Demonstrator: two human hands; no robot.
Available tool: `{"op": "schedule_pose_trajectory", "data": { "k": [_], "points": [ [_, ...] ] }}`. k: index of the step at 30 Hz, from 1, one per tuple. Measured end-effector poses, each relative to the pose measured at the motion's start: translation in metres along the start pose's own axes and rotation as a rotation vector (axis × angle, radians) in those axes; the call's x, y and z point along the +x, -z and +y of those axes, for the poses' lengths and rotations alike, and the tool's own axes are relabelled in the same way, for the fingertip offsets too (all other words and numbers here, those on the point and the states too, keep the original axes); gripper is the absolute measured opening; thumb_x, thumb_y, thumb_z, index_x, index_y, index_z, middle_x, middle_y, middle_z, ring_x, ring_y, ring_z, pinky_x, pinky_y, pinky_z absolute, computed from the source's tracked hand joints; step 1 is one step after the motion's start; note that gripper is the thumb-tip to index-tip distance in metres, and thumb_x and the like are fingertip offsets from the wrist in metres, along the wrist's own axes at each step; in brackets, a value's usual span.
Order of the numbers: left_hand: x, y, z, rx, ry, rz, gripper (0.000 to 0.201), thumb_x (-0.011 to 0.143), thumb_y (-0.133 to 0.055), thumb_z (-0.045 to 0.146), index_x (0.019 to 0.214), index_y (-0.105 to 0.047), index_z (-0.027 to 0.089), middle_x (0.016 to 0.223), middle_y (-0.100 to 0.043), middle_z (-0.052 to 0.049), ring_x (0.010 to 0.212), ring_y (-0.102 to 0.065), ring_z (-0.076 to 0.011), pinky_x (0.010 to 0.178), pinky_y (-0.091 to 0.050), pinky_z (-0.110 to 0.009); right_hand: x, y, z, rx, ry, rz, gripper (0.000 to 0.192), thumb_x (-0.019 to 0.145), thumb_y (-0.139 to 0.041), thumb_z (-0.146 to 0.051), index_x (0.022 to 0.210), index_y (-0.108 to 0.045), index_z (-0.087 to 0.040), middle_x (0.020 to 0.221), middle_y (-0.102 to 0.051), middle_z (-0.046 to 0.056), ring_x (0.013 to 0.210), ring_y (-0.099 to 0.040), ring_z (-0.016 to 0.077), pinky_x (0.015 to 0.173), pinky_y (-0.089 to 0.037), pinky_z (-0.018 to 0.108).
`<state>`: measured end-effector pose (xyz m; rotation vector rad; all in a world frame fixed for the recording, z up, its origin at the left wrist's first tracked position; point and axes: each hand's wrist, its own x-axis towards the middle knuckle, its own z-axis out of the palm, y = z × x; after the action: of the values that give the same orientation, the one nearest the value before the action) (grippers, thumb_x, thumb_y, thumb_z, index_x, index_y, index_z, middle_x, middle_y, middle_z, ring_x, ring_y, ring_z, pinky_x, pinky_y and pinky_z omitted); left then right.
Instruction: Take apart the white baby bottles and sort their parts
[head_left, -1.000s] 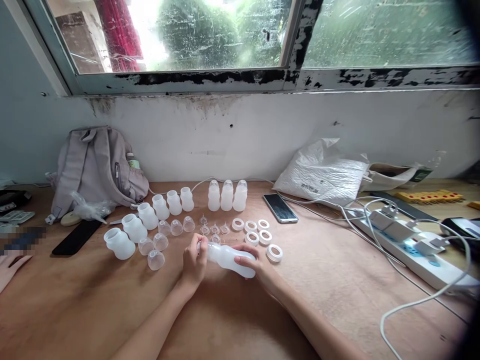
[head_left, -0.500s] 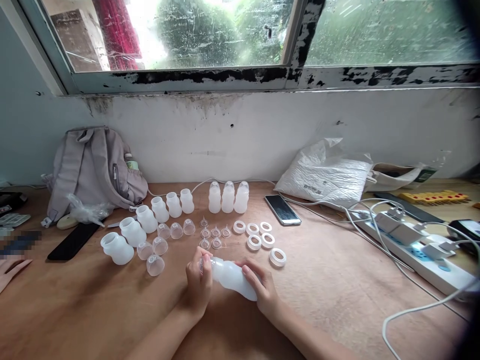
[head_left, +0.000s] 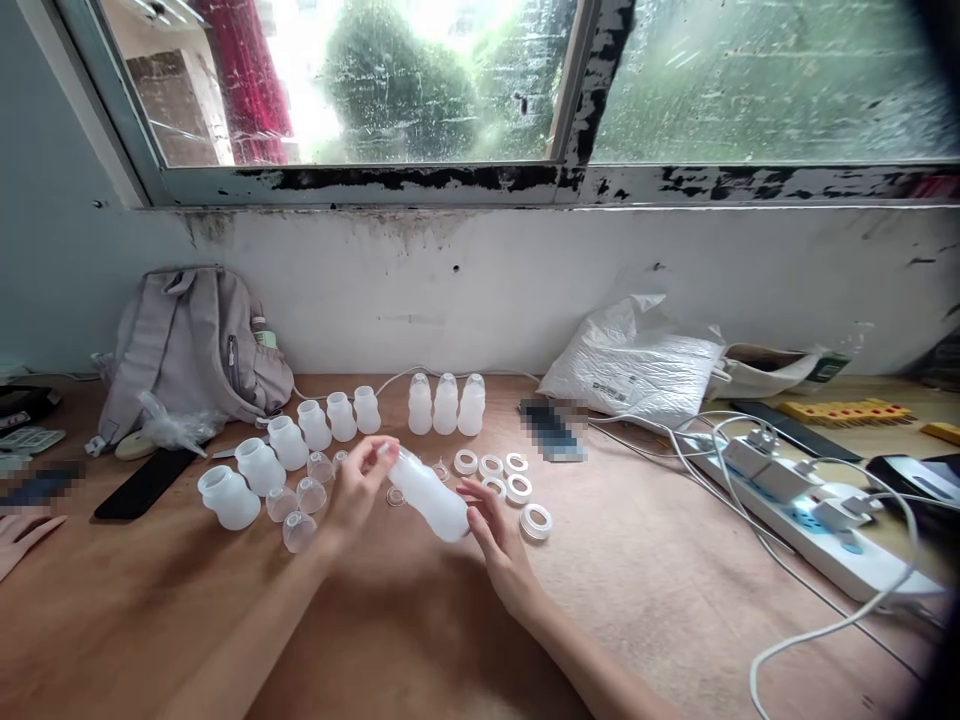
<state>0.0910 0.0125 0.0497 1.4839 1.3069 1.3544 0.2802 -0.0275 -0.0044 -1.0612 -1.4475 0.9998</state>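
A frosted white baby bottle [head_left: 433, 500] hangs tilted above the table, its capped top toward the upper left. My left hand [head_left: 361, 485] is closed on the clear cap end. Beside the bottle's base, my right hand [head_left: 501, 545] has its fingers apart, the thumb at or touching the base. White collar rings [head_left: 535, 522] lie right of the bottle. Clear nipples [head_left: 395, 495] lie behind it, partly hidden by my hands. Left of my left hand are several clear domed caps [head_left: 300, 532] and a slanting row of uncapped bottles [head_left: 229, 497].
Three capped bottles [head_left: 445, 405] stand at the back. A grey backpack [head_left: 195, 340] and a black phone [head_left: 146, 485] lie left, near another person's hand [head_left: 26, 540]. Rightward are a silver plastic bag [head_left: 634, 355], a blurred-out phone [head_left: 553, 430] and a power strip [head_left: 817, 520] with looping cables.
My left hand has carried the bottle up and to the left, away from me. My right hand has loosened from the bottle's body to its base. The view has shifted slightly.
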Motion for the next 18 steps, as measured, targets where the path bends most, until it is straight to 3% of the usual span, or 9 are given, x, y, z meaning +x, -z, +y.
{"op": "schedule_pose_trajectory", "data": {
  "k": [3,5,8,12,18],
  "points": [
    [0.038,0.023,0.017,0.107,-0.088,0.031,0.034,0.072,-0.052,0.045,0.092,-0.061,0.017,0.083,-0.063,-0.003,0.074,-0.056,-0.0151,0.06,-0.043,-0.022,0.003,0.002,0.006,-0.017,-0.019,0.05,0.029,0.083,-0.043,-0.04,0.105,-0.049,-0.022,0.104,-0.054,0.008,0.082,-0.054,0.0196,0.062,-0.046,0.03],
    [0.064,0.035,0.025,0.196,-0.094,-0.012,0.036,0.07,-0.055,0.044,0.091,-0.062,0.016,0.085,-0.064,-0.006,0.078,-0.057,-0.0176,0.062,-0.044,-0.024,0.005,0.003,0.009,-0.061,-0.01,0.061,0.027,0.083,-0.044,-0.04,0.102,-0.05,-0.022,0.1,-0.054,0.008,0.079,-0.054,0.0189,0.059,-0.046,0.029],
    [0.097,0.043,0.028,0.403,-0.118,-0.039,0.037,0.068,-0.057,0.043,0.092,-0.062,0.016,0.087,-0.065,-0.007,0.081,-0.058,-0.0197,0.068,-0.045,-0.028,0.005,0.003,0.014,-0.146,0.036,0.037,0.023,0.083,-0.045,-0.039,0.093,-0.053,-0.021,0.091,-0.055,0.007,0.07,-0.054,0.0166,0.054,-0.044,0.027],
    [0.122,0.036,0.022,0.668,-0.182,-0.005,0.035,0.067,-0.059,0.036,0.096,-0.06,0.017,0.088,-0.065,-0.007,0.082,-0.059,-0.0192,0.075,-0.043,-0.029,0.006,0.0,0.017,-0.218,0.111,0.008,0.021,0.083,-0.044,-0.039,0.081,-0.055,-0.02,0.08,-0.054,0.005,0.063,-0.053,0.0148,0.05,-0.042,0.025],
    [0.138,0.013,-0.001,0.755,-0.163,0.009,0.029,0.069,-0.059,0.03,0.094,-0.06,0.016,0.085,-0.065,-0.007,0.083,-0.058,-0.0208,0.075,-0.044,-0.031,0.01,-0.001,0.023,-0.324,0.198,-0.003,0.021,0.084,-0.041,-0.035,0.076,-0.052,-0.019,0.074,-0.053,0.004,0.061,-0.052,0.0136,0.052,-0.043,0.024]
  ]
}}
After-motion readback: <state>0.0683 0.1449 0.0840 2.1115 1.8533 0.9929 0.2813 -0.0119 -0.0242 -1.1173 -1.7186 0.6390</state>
